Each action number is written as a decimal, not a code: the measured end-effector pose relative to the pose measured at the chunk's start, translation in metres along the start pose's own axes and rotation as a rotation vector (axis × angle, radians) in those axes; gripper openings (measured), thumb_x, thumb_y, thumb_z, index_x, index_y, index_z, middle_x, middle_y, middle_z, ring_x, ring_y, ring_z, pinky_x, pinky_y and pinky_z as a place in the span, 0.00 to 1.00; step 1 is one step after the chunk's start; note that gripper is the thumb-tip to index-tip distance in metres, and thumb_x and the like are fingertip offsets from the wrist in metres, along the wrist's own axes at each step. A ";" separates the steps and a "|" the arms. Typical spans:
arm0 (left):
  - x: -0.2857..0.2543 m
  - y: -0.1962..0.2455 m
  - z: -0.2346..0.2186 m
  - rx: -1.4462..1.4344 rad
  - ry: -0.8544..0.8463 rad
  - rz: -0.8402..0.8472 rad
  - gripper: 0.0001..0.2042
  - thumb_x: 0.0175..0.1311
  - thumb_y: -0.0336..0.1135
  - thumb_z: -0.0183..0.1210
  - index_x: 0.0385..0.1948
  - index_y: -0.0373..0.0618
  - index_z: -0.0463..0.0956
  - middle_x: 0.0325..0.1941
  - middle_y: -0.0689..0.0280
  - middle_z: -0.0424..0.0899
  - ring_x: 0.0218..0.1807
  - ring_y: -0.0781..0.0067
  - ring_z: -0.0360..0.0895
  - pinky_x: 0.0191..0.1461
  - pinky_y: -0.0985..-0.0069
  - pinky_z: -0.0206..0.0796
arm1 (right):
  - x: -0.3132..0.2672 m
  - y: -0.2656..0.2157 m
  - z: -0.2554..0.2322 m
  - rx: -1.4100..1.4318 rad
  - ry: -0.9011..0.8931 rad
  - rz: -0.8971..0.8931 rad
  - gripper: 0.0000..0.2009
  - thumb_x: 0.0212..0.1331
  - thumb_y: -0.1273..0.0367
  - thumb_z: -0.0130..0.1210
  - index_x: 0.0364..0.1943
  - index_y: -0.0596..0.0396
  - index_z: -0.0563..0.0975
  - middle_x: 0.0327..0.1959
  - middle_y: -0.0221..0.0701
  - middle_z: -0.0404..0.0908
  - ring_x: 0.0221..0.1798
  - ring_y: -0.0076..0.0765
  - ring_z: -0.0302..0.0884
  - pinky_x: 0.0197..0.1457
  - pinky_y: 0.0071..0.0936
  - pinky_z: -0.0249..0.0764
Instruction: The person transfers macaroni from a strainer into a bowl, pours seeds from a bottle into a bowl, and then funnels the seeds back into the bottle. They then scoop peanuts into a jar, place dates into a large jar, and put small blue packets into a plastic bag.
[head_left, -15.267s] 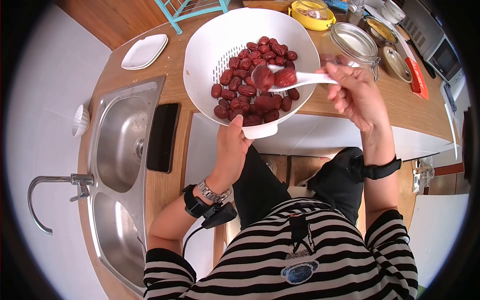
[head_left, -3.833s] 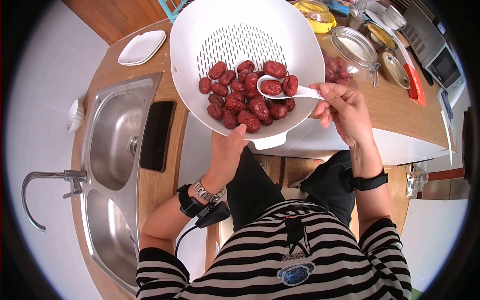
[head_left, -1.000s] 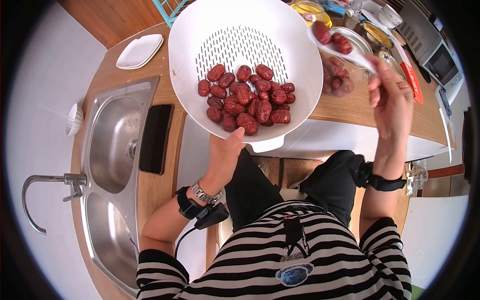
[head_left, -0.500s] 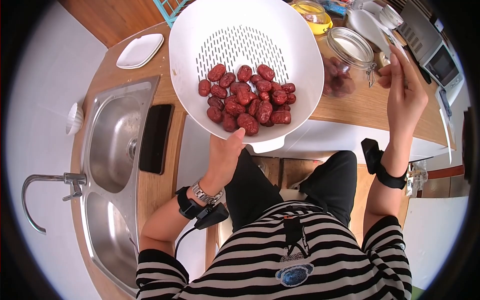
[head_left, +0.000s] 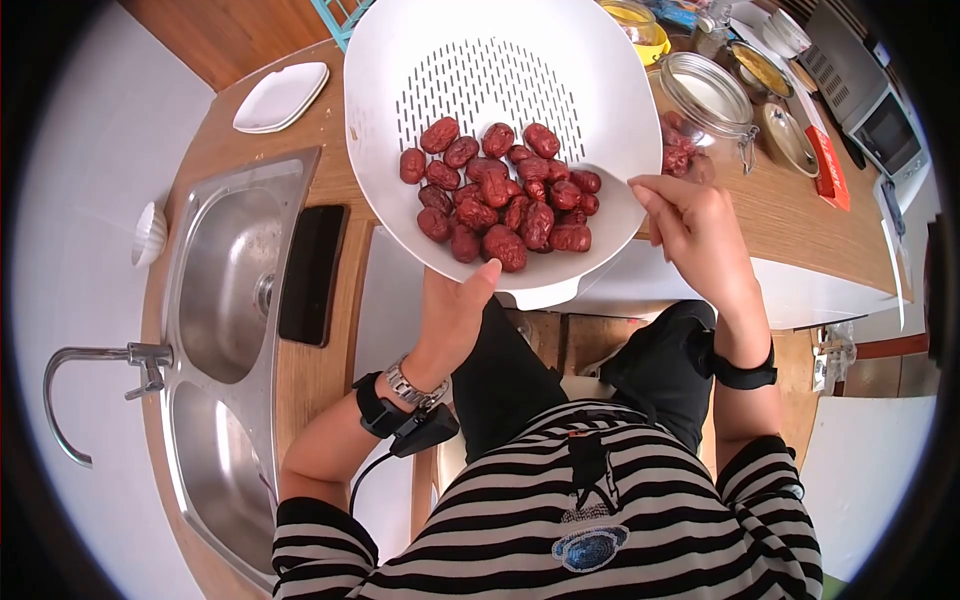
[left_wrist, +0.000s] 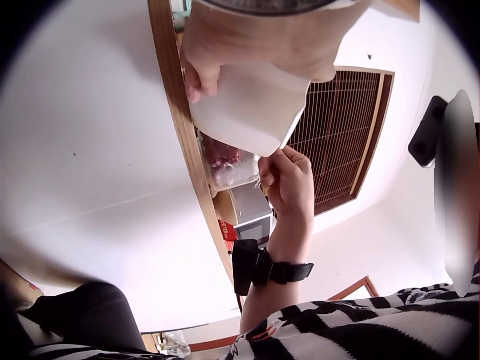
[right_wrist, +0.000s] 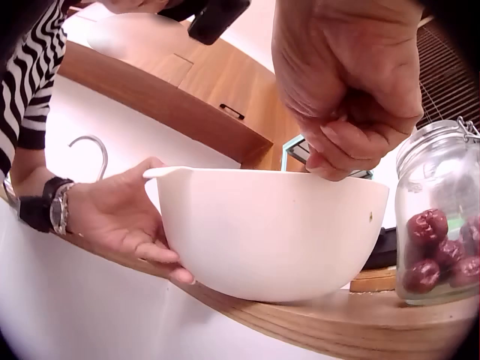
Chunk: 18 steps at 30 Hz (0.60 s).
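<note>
A white colander [head_left: 400,180] holds wrinkled red dates [head_left: 505,205] gathered toward its near side. My left hand [head_left: 455,310] grips its near rim, thumb over the edge and fingers underneath; the right wrist view shows those fingers against the outer wall. At the right rim my right hand [head_left: 700,230] pinches the handle of a white spoon [head_left: 612,190]. The spoon's bowl is down inside the colander beside the dates, blending with the white wall. Just beyond, a glass clip-top jar [head_left: 712,95] stands with its mouth uncovered; dates [right_wrist: 431,251] lie in its lower part.
Left of the colander are a double steel sink [head_left: 235,270], a black phone [head_left: 314,275] and white square plates [head_left: 282,97]. Behind the jar stand a yellow container [head_left: 650,42], a metal bowl [head_left: 760,70], an oval glass lid [head_left: 790,140] and a red box [head_left: 828,170].
The spoon carried two dates over the jar, tipped there, and came back left into the colander. Over the longer span, dates in the colander grew fewer. The left hand kept its grip.
</note>
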<state>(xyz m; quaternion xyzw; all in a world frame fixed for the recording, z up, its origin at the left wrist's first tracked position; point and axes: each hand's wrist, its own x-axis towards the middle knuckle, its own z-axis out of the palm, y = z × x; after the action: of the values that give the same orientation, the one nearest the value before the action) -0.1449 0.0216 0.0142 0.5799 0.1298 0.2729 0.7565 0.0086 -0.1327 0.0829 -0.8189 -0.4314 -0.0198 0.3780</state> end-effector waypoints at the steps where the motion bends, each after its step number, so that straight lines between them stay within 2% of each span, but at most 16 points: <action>1: 0.000 0.000 0.000 -0.027 0.027 -0.019 0.20 0.53 0.32 0.49 0.47 0.34 0.58 0.45 0.62 0.66 0.46 0.77 0.63 0.49 0.78 0.57 | 0.000 0.000 0.000 0.001 -0.002 0.000 0.07 0.50 0.72 0.49 0.31 0.63 0.74 0.14 0.40 0.73 0.16 0.39 0.71 0.20 0.26 0.65; 3: -0.001 0.000 0.000 -0.055 0.052 -0.041 0.20 0.53 0.31 0.50 0.46 0.34 0.58 0.45 0.63 0.66 0.45 0.78 0.64 0.48 0.79 0.58 | -0.002 0.001 -0.001 0.352 -0.203 0.301 0.09 0.53 0.70 0.48 0.31 0.63 0.75 0.11 0.31 0.70 0.11 0.24 0.66 0.15 0.18 0.61; 4: -0.001 0.000 0.000 -0.038 0.036 -0.043 0.19 0.52 0.31 0.50 0.46 0.34 0.58 0.44 0.63 0.66 0.44 0.78 0.64 0.47 0.79 0.59 | -0.004 0.002 -0.001 0.352 -0.202 0.303 0.09 0.53 0.70 0.48 0.31 0.63 0.75 0.11 0.31 0.70 0.11 0.24 0.66 0.15 0.18 0.61; 6: -0.001 0.000 -0.001 -0.020 0.022 -0.044 0.19 0.52 0.31 0.50 0.46 0.34 0.58 0.44 0.63 0.66 0.43 0.79 0.65 0.46 0.80 0.59 | -0.008 0.005 0.005 0.614 -0.165 0.389 0.11 0.56 0.68 0.46 0.31 0.63 0.75 0.10 0.26 0.68 0.10 0.14 0.61 0.13 0.12 0.58; 10: -0.002 0.000 -0.001 -0.006 0.018 -0.043 0.19 0.52 0.30 0.50 0.45 0.33 0.59 0.43 0.64 0.67 0.42 0.79 0.65 0.45 0.80 0.59 | -0.014 0.007 0.011 0.700 -0.085 0.420 0.13 0.57 0.66 0.44 0.33 0.64 0.74 0.10 0.28 0.67 0.08 0.17 0.59 0.11 0.12 0.55; 14: 0.000 0.000 0.002 0.024 0.008 0.027 0.20 0.52 0.30 0.50 0.46 0.33 0.58 0.45 0.63 0.65 0.45 0.78 0.63 0.49 0.78 0.57 | -0.017 0.013 0.013 0.817 -0.043 0.427 0.13 0.57 0.66 0.44 0.34 0.64 0.74 0.11 0.28 0.69 0.09 0.17 0.60 0.12 0.12 0.56; 18: -0.001 -0.002 0.000 -0.010 0.002 -0.022 0.21 0.52 0.30 0.50 0.47 0.33 0.57 0.45 0.62 0.64 0.47 0.77 0.61 0.51 0.77 0.55 | -0.016 0.015 0.016 0.928 0.012 0.453 0.13 0.57 0.65 0.44 0.34 0.63 0.74 0.12 0.28 0.70 0.10 0.16 0.62 0.13 0.12 0.59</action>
<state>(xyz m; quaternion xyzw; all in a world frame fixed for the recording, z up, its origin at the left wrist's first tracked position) -0.1450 0.0207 0.0127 0.5744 0.1357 0.2656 0.7623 0.0045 -0.1391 0.0567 -0.6377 -0.2045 0.2512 0.6989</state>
